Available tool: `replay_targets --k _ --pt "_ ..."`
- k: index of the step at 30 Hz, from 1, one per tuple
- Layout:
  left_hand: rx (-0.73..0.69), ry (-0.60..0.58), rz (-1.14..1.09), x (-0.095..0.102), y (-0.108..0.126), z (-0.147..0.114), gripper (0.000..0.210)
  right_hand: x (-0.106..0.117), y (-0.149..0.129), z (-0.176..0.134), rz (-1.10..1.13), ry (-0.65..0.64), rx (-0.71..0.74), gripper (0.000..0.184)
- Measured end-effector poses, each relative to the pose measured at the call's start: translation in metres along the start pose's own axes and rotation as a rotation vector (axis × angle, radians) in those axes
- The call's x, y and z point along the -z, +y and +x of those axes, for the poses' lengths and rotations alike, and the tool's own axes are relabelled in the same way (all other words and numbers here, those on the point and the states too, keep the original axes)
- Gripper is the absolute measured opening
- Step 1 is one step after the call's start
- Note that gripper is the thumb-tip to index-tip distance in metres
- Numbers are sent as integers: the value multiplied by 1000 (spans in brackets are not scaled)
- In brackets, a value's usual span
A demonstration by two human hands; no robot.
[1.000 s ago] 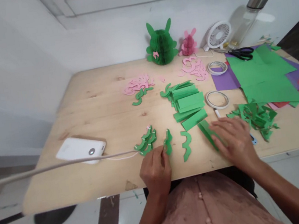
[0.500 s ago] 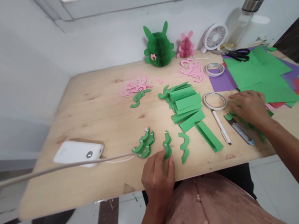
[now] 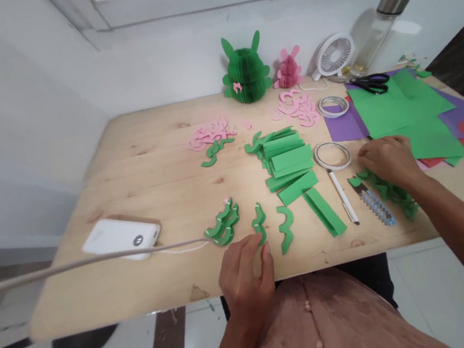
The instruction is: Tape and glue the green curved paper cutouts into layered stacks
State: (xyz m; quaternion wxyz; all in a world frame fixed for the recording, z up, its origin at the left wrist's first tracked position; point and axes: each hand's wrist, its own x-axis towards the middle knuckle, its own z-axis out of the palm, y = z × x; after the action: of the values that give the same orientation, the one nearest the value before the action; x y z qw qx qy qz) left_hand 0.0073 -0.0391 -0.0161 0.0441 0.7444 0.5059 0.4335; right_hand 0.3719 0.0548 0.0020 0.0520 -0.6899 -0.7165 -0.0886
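My left hand (image 3: 246, 273) rests at the table's front edge, its index finger and thumb closed about the lower end of a green wavy paper cutout (image 3: 258, 216) with white strips on it. Just right of that lies a plain green wavy cutout (image 3: 285, 230); to the left sit several stacked wavy cutouts (image 3: 224, 224), also marked with white. On the right, my right hand (image 3: 388, 160) arches over a heap of green paper scraps (image 3: 394, 194), fingers curled together. Whatever its fingertips may hold is hidden. A utility knife (image 3: 375, 203), partly blurred, lies beside the heap.
Folded green paper strips (image 3: 290, 160) fill the middle, near a white pen (image 3: 343, 196) and tape rolls (image 3: 333, 155). Coloured sheets (image 3: 408, 109) and scissors (image 3: 370, 83) lie right. A white power bank (image 3: 122, 237) with a cable sits left. Paper figures (image 3: 246, 77) stand behind.
My right hand has shifted slightly upward, and more of the green scraps show beneath it. My left hand stays almost in place at the cutout.
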Motion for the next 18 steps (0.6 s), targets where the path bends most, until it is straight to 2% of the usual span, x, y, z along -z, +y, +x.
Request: replay_targets --k 5,10,14,18 --pt "-11 -13 -46 -2 8 6 19 17 -5 -11 -17 54 -4 25" --pt "-24 -36 -72 -5 12 9 19 41 -22 -51 -26 90 30 32" --pt "-71 -84 -99 -13 18 19 19 37 -40 -88 -54 131 26 32" --pt "-143 -224 -99 -26 35 40 15 24 -50 -105 -125 33 -17 38"
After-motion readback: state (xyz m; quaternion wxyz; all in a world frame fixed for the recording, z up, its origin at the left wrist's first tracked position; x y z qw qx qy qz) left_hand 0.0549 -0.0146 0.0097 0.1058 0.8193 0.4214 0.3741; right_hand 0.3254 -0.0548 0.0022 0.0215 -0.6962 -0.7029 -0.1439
